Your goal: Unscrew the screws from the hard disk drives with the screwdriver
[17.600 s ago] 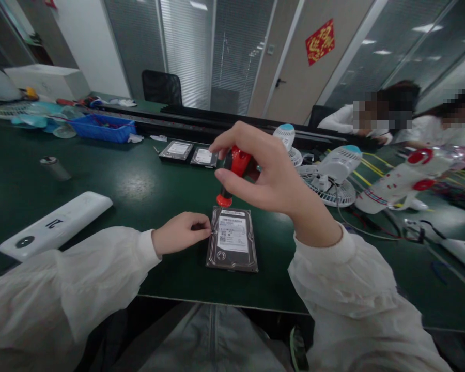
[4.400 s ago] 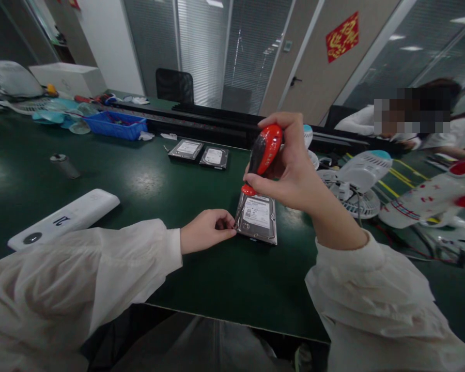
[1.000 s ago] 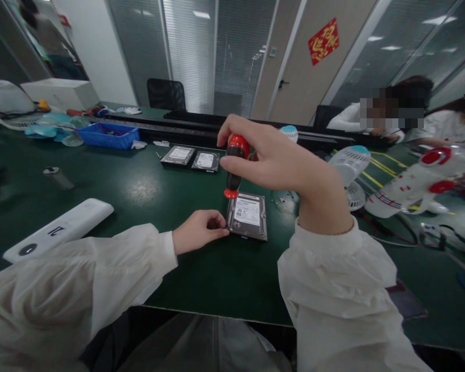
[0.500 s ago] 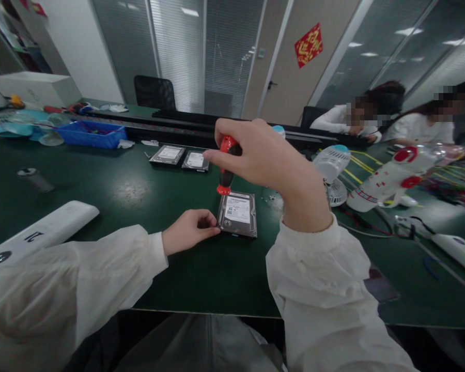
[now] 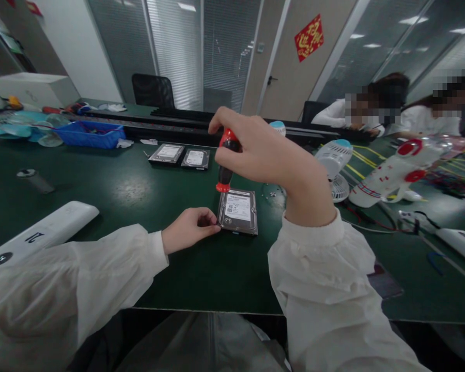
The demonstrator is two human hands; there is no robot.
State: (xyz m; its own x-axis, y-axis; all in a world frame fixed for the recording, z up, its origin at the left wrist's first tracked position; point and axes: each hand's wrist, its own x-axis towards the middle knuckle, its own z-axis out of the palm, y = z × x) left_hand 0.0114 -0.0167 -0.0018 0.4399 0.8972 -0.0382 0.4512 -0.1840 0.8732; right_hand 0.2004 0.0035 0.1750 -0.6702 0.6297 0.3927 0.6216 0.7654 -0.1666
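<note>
A hard drive point(image 5: 238, 212) with a white label lies flat on the green table. Fingertips of my left hand point(image 5: 191, 227) grip its lower left corner. Above the drive's upper left corner, my right hand point(image 5: 251, 147) is wrapped round the handle of a red and black screwdriver point(image 5: 225, 173), held nearly upright. The screwdriver's tip is too small to make out. Two more drives lie side by side farther back, one on the left point(image 5: 167, 153) and one on the right point(image 5: 196, 159). Small screws point(image 5: 272, 195) lie right of the held drive.
A blue bin point(image 5: 91, 135) stands at the back left, a white device point(image 5: 42, 232) at the left. On the right are a small fan point(image 5: 335, 157), a white and red bottle point(image 5: 387, 173), cables and a phone point(image 5: 385, 284). Two people sit across at the far right.
The fingers of my right hand have shifted on the screwdriver handle, the index finger now raised from it. My left hand stays at the drive's corner. The view has moved slightly.
</note>
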